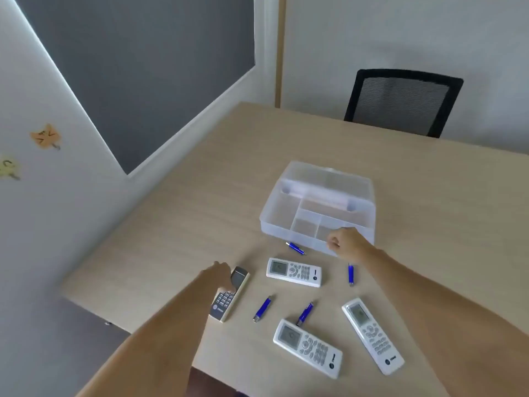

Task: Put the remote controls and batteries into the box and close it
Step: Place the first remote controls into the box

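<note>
A clear plastic box (274, 219) with inner compartments stands open on the wooden table, its lid (329, 176) tipped back. My right hand (347, 243) rests fisted against the box's front right rim. My left hand (219, 277) lies on the top end of a beige and grey remote (232, 299). Three white remotes lie nearby: one in the middle (294, 272), one at the front (307, 348), one at the front right (372, 335). Several blue batteries are scattered around, among them one by the box (295, 248), one at the right (351, 275) and one in front (262, 308).
The wooden table (200, 210) stands against a white wall with a grey panel at the left. A black mesh chair (400, 101) sits behind the far edge. The table's left edge runs close to my left hand.
</note>
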`<control>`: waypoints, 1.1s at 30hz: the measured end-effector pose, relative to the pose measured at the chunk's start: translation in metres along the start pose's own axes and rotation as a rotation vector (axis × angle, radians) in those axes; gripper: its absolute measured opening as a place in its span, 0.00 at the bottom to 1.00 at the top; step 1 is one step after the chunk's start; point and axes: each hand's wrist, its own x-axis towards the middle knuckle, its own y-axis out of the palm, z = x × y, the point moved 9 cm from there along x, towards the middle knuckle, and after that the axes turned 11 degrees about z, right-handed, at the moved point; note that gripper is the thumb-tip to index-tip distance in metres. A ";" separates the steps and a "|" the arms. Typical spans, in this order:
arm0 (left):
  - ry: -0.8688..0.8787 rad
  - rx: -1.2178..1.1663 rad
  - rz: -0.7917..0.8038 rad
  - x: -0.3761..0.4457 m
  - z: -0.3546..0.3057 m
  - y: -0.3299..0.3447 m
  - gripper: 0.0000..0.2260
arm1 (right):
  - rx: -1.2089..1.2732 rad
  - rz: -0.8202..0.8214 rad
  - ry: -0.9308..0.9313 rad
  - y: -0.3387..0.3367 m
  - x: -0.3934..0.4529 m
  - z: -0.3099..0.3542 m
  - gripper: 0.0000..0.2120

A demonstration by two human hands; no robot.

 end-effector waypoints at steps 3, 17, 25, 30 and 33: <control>-0.069 -0.049 0.010 0.008 0.013 0.030 0.32 | -0.079 0.173 0.018 0.058 0.013 0.012 0.11; 0.354 -0.625 -0.198 0.022 -0.045 -0.078 0.26 | 0.027 0.354 0.052 0.138 0.038 0.004 0.25; 0.432 -0.701 -0.117 0.096 -0.136 -0.148 0.43 | 0.638 0.387 0.014 0.028 0.021 -0.021 0.30; 0.296 -0.480 -0.073 0.131 -0.150 -0.137 0.41 | 0.660 0.143 0.111 -0.040 0.065 -0.094 0.32; 0.250 -0.324 -0.092 0.142 -0.157 -0.126 0.35 | 0.627 0.156 0.189 -0.043 0.096 -0.122 0.33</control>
